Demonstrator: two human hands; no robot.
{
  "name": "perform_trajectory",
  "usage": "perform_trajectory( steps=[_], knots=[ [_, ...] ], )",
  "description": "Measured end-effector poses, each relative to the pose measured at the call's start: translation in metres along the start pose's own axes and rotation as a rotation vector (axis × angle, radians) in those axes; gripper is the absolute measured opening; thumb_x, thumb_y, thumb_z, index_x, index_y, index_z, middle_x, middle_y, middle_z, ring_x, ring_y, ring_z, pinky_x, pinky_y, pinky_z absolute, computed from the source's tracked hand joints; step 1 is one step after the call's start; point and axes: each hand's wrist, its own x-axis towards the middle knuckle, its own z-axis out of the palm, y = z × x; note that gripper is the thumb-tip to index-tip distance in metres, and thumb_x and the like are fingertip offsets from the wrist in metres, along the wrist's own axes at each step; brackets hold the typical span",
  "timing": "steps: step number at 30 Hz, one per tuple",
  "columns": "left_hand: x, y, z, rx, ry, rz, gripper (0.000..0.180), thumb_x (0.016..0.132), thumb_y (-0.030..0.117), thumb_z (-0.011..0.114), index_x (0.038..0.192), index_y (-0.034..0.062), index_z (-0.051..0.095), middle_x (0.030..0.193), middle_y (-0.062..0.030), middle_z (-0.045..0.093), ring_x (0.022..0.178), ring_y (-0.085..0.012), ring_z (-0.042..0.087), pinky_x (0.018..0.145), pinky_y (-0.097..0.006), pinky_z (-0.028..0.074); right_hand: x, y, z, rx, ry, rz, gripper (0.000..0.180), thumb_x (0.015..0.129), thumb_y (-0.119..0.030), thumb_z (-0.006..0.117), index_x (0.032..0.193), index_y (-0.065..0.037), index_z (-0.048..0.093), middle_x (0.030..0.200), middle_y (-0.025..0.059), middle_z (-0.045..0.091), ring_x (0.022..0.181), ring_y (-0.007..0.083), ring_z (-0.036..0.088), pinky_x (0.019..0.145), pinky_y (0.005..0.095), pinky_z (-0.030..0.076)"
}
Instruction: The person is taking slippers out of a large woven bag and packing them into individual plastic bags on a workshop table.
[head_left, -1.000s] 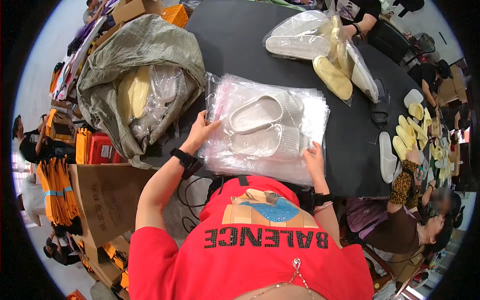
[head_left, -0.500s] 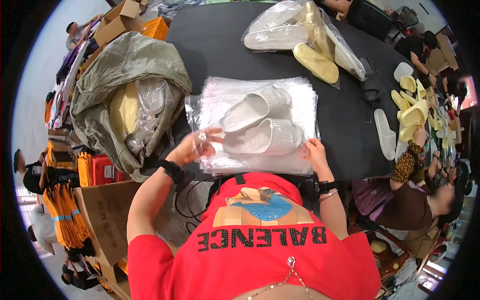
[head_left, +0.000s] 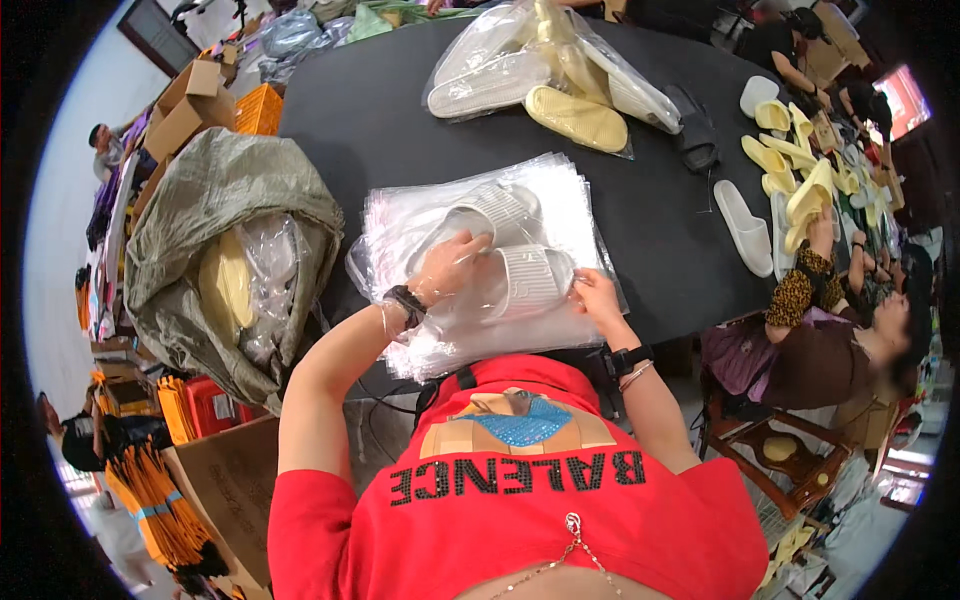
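Note:
A pair of light grey-white slide slippers (head_left: 530, 280) lies side by side on a stack of clear plastic bags (head_left: 560, 180), with clear film over or around them. My left hand (head_left: 452, 266) is over the open footbeds, its fingers curled in. What those fingers grip is hidden, and whether the hand is inside the film I cannot tell. At the strapped end of the nearer slipper, my right hand (head_left: 597, 298) pinches the edge of a clear plastic bag between thumb and fingers.
An open woven sack (head_left: 235, 180) with bagged slippers stands at the left. Bagged white and yellow slippers (head_left: 575, 115) lie at the table's far side, beside a black slipper (head_left: 690, 125). Loose slippers (head_left: 745, 230) and a co-worker's hand (head_left: 822, 230) are at the right.
My left hand has moved right, from beside the slippers to over their footbeds, and its fingers have curled. My right hand stays at the bag's edge. The whole view has shifted and turned slightly.

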Motion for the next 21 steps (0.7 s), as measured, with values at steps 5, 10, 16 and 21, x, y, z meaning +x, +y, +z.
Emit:
perform_trajectory(
  steps=[5, 10, 16, 21],
  knots=[
    [0.009, -0.007, 0.004, -0.019, -0.055, 0.02, 0.026, 0.08, 0.019, 0.057, 0.104, 0.0123, 0.054, 0.091, -0.0133, 0.053, 0.08, -0.0339, 0.057, 0.067, -0.04, 0.047, -0.004, -0.016, 0.008, -0.121, 0.009, -0.014, 0.031, 0.083, -0.015, 0.055, 0.112, -0.004, 0.056, 0.083, 0.0035, 0.061, 0.067, 0.0096, 0.056, 0.049, 0.0244, 0.043],
    [0.011, -0.008, 0.0, 0.077, 0.025, 0.116, 0.017, 0.08, 0.017, 0.053, 0.097, 0.0133, 0.055, 0.09, -0.0109, 0.053, 0.082, -0.0321, 0.057, 0.067, -0.042, 0.048, 0.005, -0.009, 0.01, -0.205, -0.004, -0.086, 0.034, 0.082, -0.019, 0.059, 0.111, -0.003, 0.056, 0.084, 0.0039, 0.061, 0.066, 0.0092, 0.056, 0.048, 0.023, 0.042],
    [0.008, -0.004, 0.012, 0.07, -0.003, 0.071, 0.024, 0.075, 0.015, 0.057, 0.098, 0.0096, 0.055, 0.09, -0.012, 0.052, 0.085, -0.0328, 0.054, 0.07, -0.042, 0.046, 0.005, -0.011, 0.014, -0.079, -0.005, -0.034, 0.023, 0.087, -0.018, 0.053, 0.104, -0.003, 0.058, 0.08, 0.004, 0.061, 0.064, 0.0099, 0.055, 0.051, 0.0247, 0.047],
    [-0.001, -0.016, 0.043, 0.073, 0.133, 0.026, 0.029, 0.07, 0.012, 0.06, 0.098, 0.0057, 0.055, 0.088, -0.0133, 0.053, 0.084, -0.0338, 0.054, 0.071, -0.043, 0.045, 0.001, -0.007, 0.0, 0.022, 0.087, 0.039, 0.017, 0.09, -0.018, 0.05, 0.093, -0.004, 0.058, 0.079, 0.0045, 0.061, 0.068, 0.0126, 0.059, 0.053, 0.0274, 0.05]
  ],
)
